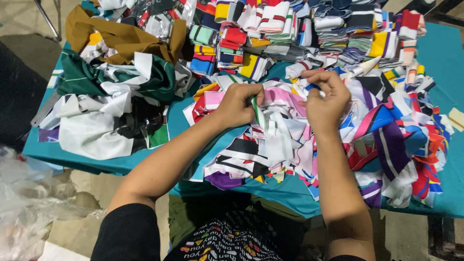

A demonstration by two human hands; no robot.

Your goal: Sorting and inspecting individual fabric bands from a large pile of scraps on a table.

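My left hand [238, 104] is closed on a narrow white and green fabric strip [259, 115] at the middle of a loose heap of coloured fabric strips [386, 140]. My right hand [325, 99] pinches a small pale piece of fabric at the top of the same heap, fingers curled together. The two hands are a short distance apart above pink and white strips [280, 96]. The heap lies on a teal table [444, 58].
Folded striped knit collars [290, 29] are stacked in rows at the back. A pile of green, white and brown cloth [116, 92] lies on the left. A clear plastic bag [24, 203] sits on the floor at lower left. A pale small block [456, 118] rests at the right edge.
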